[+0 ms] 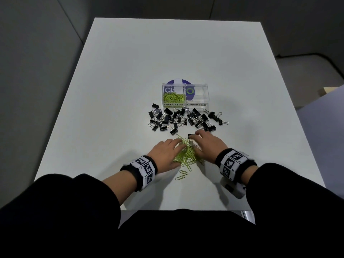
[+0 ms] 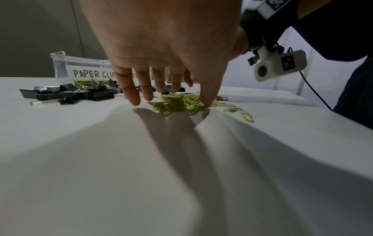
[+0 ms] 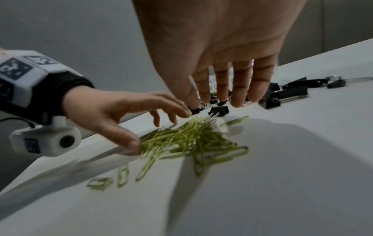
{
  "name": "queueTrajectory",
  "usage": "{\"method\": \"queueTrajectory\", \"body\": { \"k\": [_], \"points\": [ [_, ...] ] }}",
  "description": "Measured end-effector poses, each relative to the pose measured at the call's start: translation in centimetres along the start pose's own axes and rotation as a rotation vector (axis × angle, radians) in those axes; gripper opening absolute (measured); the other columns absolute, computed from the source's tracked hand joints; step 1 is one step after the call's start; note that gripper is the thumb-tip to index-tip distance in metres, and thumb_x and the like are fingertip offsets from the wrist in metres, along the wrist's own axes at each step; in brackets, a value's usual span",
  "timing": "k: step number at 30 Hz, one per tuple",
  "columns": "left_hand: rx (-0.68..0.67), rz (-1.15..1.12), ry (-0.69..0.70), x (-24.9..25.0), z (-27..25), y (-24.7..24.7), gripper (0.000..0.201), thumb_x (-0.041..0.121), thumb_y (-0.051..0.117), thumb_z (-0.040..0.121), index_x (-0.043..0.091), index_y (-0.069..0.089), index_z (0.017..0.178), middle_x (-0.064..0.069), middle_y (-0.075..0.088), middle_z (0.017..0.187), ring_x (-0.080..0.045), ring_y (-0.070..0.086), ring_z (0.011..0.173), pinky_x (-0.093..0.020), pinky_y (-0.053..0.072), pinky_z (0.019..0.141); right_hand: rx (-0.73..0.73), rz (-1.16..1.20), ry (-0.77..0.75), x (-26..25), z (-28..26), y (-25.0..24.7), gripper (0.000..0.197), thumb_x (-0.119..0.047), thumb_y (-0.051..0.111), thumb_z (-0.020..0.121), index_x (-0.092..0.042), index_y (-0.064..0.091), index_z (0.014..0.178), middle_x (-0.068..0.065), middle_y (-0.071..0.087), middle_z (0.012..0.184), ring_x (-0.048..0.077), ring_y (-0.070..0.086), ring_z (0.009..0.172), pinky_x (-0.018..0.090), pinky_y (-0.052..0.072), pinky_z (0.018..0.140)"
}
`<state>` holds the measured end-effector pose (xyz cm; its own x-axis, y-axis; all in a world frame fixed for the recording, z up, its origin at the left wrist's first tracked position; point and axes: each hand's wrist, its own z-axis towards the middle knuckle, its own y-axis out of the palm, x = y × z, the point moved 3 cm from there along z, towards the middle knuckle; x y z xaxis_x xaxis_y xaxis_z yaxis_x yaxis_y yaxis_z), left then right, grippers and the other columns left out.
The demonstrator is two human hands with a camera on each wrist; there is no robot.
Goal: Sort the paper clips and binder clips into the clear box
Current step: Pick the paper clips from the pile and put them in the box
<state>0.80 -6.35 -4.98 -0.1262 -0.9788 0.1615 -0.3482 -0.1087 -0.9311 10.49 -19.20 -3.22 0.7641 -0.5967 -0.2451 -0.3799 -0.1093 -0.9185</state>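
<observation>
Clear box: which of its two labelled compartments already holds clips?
The left compartment of the clear box, labelled PAPER CLIPS, holds green paper clips. The right compartment, labelled BINDER CLIPS, holds none.

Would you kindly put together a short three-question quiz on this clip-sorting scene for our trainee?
1. True or false: the compartment labelled BINDER CLIPS in the clear box already holds binder clips.
2. Which colour are the loose paper clips between the left hand and right hand? A) black B) green C) silver
3. Fill in: the binder clips lie on the table just in front of the ____.

Key: 1 false, it looks empty; 2 B; 3 clear box.
</observation>
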Motion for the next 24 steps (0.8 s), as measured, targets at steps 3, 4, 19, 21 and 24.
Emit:
{"method": "queueTrajectory", "body": {
  "k": [3, 4, 19, 21, 24],
  "points": [
    [-0.011, 0.021, 0.015, -0.1, -0.2, 0.2, 0.068, 0.047, 0.047, 0.09, 0.021, 0.019, 0.146, -0.004, 0.018, 0.155, -0.024, 0.028, 0.136, -0.038, 0.033, 0.104, -0.025, -0.064, 0.011, 0.5, 0.7, -0.4, 0.041, -0.029, 0.041, 0.097, -0.025, 0.038, 0.138, 0.007, 0.044, 0.133, 0.024, 0.047, 0.116, 0.034, 0.047, 0.089],
    [-0.008, 0.024, 0.021, -0.2, -0.2, 0.3, 0.066, 0.046, 0.047, 0.091, 0.022, 0.021, 0.146, -0.003, 0.02, 0.155, -0.024, 0.029, 0.136, -0.037, 0.033, 0.104, -0.054, -0.077, 0.021, 0.6, 0.9, -0.5, 0.044, -0.027, 0.042, 0.096, -0.024, 0.036, 0.139, 0.009, 0.043, 0.134, 0.025, 0.047, 0.116, 0.035, 0.047, 0.091],
    [-0.001, 0.018, 0.037, -0.8, 0.5, -0.5, 0.071, 0.048, 0.054, 0.086, 0.019, 0.026, 0.144, -0.004, 0.032, 0.147, -0.023, 0.033, 0.133, -0.035, 0.031, 0.106, -0.205, 0.033, 0.139, 0.9, -1.4, 1.2, 0.06, -0.028, 0.07, 0.078, -0.014, 0.04, 0.128, 0.009, 0.043, 0.127, 0.026, 0.045, 0.113, 0.036, 0.046, 0.091],
    [0.0, 0.01, 0.022, -0.7, 0.6, -0.6, 0.068, 0.045, 0.054, 0.088, 0.017, 0.027, 0.143, -0.006, 0.036, 0.143, -0.024, 0.037, 0.128, -0.034, 0.034, 0.102, -0.186, 0.031, 0.119, 0.5, -1.2, 1.3, 0.052, -0.023, 0.066, 0.081, -0.012, 0.042, 0.125, 0.01, 0.045, 0.124, 0.027, 0.046, 0.112, 0.036, 0.046, 0.088],
    [-0.013, -0.006, 0.001, -0.8, 0.6, -0.6, 0.071, 0.045, 0.055, 0.086, 0.015, 0.025, 0.144, -0.007, 0.034, 0.144, -0.024, 0.037, 0.127, -0.036, 0.036, 0.1, -0.193, 0.02, 0.114, 0.4, -1.2, 1.0, 0.069, -0.036, 0.068, 0.076, -0.017, 0.035, 0.133, 0.007, 0.04, 0.129, 0.026, 0.043, 0.117, 0.036, 0.047, 0.085]
  ]
}}
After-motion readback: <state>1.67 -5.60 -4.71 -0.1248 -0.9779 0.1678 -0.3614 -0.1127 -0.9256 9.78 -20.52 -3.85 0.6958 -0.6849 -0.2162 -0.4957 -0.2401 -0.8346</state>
